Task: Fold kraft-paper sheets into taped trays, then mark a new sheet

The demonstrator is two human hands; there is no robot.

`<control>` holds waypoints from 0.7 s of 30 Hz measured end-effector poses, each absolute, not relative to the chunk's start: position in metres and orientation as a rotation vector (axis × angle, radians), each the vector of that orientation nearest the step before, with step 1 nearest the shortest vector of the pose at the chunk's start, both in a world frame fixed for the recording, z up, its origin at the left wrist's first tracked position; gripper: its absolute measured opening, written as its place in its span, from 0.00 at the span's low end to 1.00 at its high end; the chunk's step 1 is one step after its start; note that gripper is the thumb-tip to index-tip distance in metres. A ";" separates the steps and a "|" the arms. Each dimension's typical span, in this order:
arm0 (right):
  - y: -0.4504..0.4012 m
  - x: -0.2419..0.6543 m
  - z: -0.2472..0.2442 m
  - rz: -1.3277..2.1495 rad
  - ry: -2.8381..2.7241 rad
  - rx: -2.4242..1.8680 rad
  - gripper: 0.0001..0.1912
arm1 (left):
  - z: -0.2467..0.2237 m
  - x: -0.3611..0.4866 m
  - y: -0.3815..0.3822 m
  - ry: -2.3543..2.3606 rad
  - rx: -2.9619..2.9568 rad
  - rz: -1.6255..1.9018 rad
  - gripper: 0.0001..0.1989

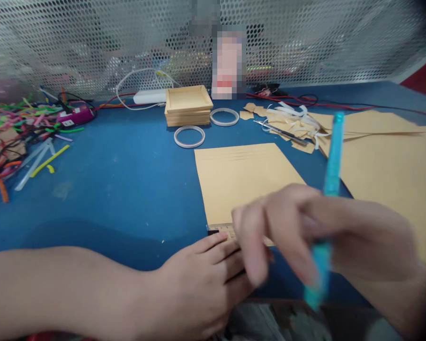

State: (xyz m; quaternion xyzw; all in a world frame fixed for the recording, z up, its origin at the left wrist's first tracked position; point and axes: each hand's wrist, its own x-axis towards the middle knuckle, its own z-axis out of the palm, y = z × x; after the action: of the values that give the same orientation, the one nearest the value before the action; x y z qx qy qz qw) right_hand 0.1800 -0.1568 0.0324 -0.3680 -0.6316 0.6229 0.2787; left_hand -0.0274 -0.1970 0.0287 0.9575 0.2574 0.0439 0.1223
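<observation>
A sheet of brown paper point(241, 180) lies on the blue table, with a few short fine lines near its far edge. Across its near edge is a clear ruler point(218, 228), partly covered by my hands. My left hand point(213, 279) lies flat over the ruler and the paper's near edge, fingers stretched out. Above the right part of the paper, my right hand point(287, 232) is raised and blurred by motion. It holds a teal pen or cutter point(334, 161) that passes between its fingers, tilted nearly upright.
Small wooden frames point(188, 100) are stacked at the back, beside two tape rolls point(189, 137). Tweezers point(287, 133) lie on paper scraps at the back right. Large brown sheets point(394, 175) cover the right side. Colourful strips point(49, 161) are heaped at left.
</observation>
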 end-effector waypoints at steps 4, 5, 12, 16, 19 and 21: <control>-0.106 0.141 0.066 1.748 -1.456 -0.983 0.16 | 0.024 -0.028 -0.197 0.736 2.829 0.070 0.30; -0.102 0.136 0.066 1.760 -1.439 -1.032 0.16 | 0.023 -0.028 -0.197 0.735 2.824 0.069 0.29; -0.109 0.129 0.039 1.711 -1.585 -1.162 0.13 | 0.022 -0.028 -0.197 0.731 2.840 0.128 0.28; -0.109 0.126 0.032 1.577 -1.701 -1.178 0.13 | 0.023 -0.027 -0.196 0.733 2.851 0.129 0.27; -0.110 0.126 0.027 1.457 -1.748 -1.196 0.14 | 0.023 -0.027 -0.196 0.736 2.849 0.137 0.27; -0.110 0.126 0.024 1.389 -1.805 -1.187 0.15 | 0.023 -0.027 -0.196 0.737 2.852 0.150 0.27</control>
State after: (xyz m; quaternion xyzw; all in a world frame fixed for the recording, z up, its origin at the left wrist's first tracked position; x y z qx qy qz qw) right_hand 0.1262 -0.1104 0.0239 -0.4432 -0.6741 0.5188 0.2827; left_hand -0.0270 -0.1962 0.0235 0.9625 0.2486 0.0505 0.0962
